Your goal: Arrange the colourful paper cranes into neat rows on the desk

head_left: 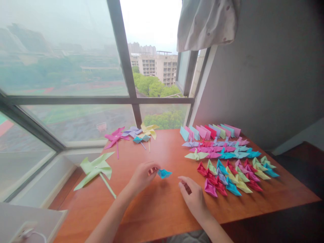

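A small blue folded paper boat (164,173) is pinched at its left end between the thumb and fingers of my left hand (144,173), just above the wooden table. To the right of it, my right hand (192,195) is loosely curved, thumb and fingertips a little apart, with nothing seen between them. Rows of folded paper boats (231,186) in red, blue, yellow, green and pink sit to the right of my right hand. Behind them lie rows of paper cranes (214,149), and at the back stand folded paper pieces (203,132).
A green paper pinwheel (95,167) lies at the left of the table (152,209). Pink (116,136), purple and yellow pinwheels lie at the back, with a blue folded paper piece (141,139) among them. Windows (162,101) stand behind, and a grey wall (243,84) is at right.
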A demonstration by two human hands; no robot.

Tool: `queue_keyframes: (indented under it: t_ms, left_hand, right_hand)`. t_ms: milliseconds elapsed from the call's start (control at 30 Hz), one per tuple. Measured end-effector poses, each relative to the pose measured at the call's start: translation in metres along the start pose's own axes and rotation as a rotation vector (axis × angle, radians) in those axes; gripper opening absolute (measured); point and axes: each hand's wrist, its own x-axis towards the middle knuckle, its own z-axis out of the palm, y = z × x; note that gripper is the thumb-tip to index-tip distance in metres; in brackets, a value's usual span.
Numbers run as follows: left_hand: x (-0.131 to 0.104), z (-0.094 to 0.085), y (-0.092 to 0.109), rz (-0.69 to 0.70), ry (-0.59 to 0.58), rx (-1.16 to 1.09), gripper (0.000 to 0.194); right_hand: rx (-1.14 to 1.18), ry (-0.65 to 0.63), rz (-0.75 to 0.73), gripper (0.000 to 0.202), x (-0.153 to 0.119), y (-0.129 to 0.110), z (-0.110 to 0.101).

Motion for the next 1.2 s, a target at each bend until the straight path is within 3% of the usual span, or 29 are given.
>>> queue_keyframes:
  t_ms: [133, 267, 667, 867, 967, 1033, 1200]
  left_hand:
    - [-0.011, 0.027, 0.015, 0.016, -0.067, -0.099, 0.020]
    - [-0.017, 0.039, 0.013, -0.023, -0.047, -0.157, 0.022]
    - [-0.020, 0.043, 0.007, -0.088, -0.043, -0.255, 0.015]
    - [-0.019, 0.040, -0.003, -0.127, 0.009, -0.240, 0.021]
    - [-0.019, 0.037, -0.009, -0.150, 0.047, -0.218, 0.023]
    - [-0.019, 0.037, -0.009, -0.154, 0.051, -0.209, 0.023]
    - [-0.021, 0.039, -0.002, -0.138, 0.027, -0.175, 0.020]
  right_hand:
    - [0.015, -0.008, 0.011, 0.024, 0.001, -0.001, -0.001]
    - [-0.015, -0.071, -0.036, 0.019, 0.001, 0.000, 0.000]
    - [0.013, -0.068, -0.090, 0.014, 0.000, 0.002, 0.001]
    - [-0.027, 0.021, -0.145, 0.015, -0.003, -0.002, -0.004]
    - [-0.114, 0.110, -0.226, 0.015, -0.005, -0.005, -0.021]
    - [-0.197, 0.199, -0.272, 0.014, -0.005, -0.003, -0.043]
    - [-0.513, 0.484, -0.277, 0.012, -0.008, 0.023, -0.132]
